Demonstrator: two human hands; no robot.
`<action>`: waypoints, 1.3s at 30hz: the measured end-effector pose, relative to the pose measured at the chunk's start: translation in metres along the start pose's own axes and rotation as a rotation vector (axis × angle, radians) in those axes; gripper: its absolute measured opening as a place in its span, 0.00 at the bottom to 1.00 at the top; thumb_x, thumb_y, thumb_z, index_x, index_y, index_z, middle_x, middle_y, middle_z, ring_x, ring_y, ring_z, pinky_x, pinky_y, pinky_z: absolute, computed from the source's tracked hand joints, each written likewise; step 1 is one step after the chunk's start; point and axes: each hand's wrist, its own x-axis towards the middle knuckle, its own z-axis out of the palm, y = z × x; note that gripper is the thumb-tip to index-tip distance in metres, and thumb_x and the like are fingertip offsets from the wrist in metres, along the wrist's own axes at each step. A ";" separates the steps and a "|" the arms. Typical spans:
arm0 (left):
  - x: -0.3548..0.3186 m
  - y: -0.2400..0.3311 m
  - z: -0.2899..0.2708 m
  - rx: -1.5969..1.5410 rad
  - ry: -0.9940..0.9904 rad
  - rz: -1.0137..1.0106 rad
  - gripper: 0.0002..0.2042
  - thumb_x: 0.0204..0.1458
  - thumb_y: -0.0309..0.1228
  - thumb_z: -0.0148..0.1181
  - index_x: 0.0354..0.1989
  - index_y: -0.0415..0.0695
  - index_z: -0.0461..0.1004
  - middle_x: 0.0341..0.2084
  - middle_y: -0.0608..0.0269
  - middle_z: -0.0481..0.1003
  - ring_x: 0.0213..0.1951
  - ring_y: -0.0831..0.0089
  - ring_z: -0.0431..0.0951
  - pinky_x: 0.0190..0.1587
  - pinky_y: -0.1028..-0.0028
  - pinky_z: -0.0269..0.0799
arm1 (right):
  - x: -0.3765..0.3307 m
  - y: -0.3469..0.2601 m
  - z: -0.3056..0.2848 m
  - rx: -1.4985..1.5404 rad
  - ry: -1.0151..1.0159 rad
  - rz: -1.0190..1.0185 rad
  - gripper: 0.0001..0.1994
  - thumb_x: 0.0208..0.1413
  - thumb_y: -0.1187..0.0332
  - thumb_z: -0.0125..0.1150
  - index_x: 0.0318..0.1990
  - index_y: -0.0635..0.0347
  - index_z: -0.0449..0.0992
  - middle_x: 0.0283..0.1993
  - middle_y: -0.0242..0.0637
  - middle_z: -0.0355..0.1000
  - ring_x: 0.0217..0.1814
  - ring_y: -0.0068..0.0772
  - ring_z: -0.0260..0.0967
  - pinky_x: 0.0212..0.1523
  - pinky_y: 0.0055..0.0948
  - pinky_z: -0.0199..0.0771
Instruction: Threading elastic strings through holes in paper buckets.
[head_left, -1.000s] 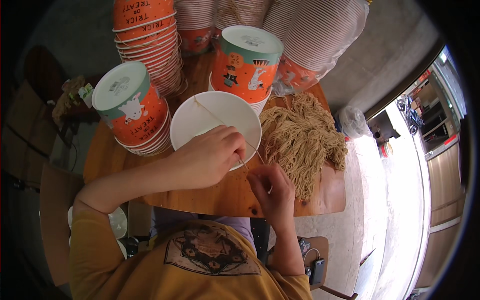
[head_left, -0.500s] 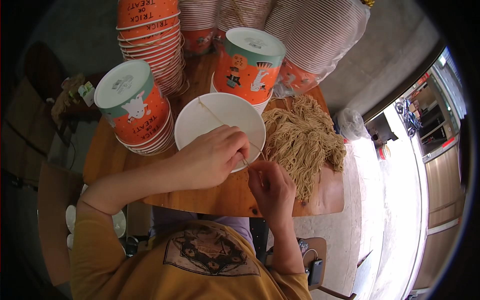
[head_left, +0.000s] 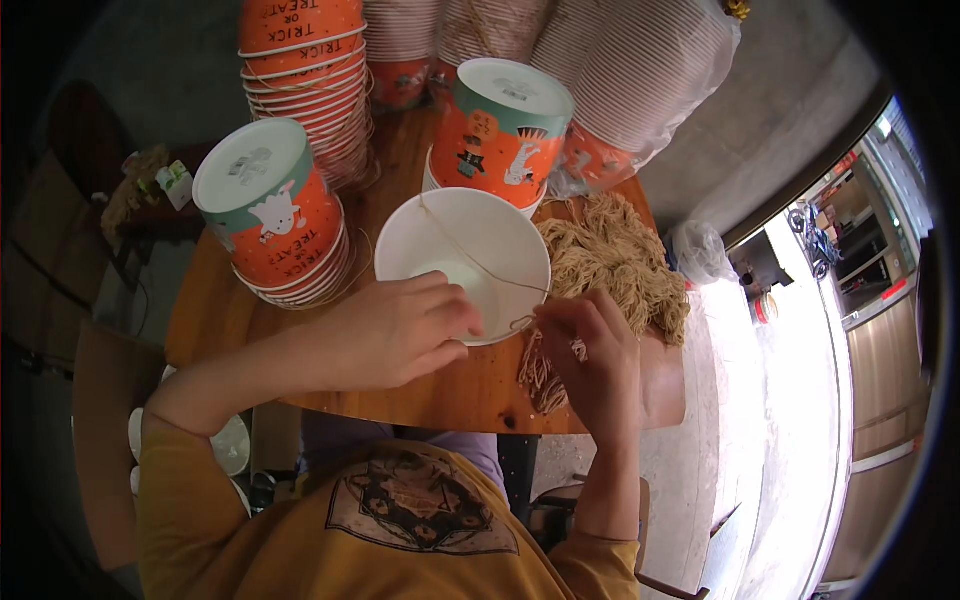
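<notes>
A paper bucket (head_left: 515,245) sits in front of me on the table, its white inside facing up and toward me. A thin tan string (head_left: 481,268) crosses its mouth from the far rim to the right-hand rim, ending in a small loop there. My right hand (head_left: 600,365) pinches the string by that loop, just off the bucket's right side. At the near left rim, my left hand (head_left: 400,330) has its fingers apart and holds nothing; whether it touches the rim I cannot tell. A heap of tan strings (head_left: 615,255) lies right of the bucket, partly behind my right hand.
Upside-down orange and green bucket stacks stand at left (head_left: 265,190) and behind (head_left: 510,140) the bucket. A taller stack (head_left: 305,100) with strings rises back left. Plastic-wrapped buckets (head_left: 640,80) fill the back right. The wooden table's (head_left: 450,400) near edge is close to my body.
My hands have moved apart: the left has let go and opened, the right has shifted right with the string end. The bucket has moved slightly right. A small loop now shows at its rim.
</notes>
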 end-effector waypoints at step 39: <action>0.013 -0.009 -0.014 -0.021 0.007 -0.176 0.05 0.46 0.28 0.54 0.29 0.40 0.70 0.29 0.56 0.70 0.39 0.58 0.71 0.51 0.64 0.62 | 0.049 0.014 0.052 -0.199 -0.297 -0.011 0.08 0.55 0.70 0.56 0.33 0.67 0.68 0.33 0.50 0.71 0.35 0.53 0.73 0.35 0.46 0.75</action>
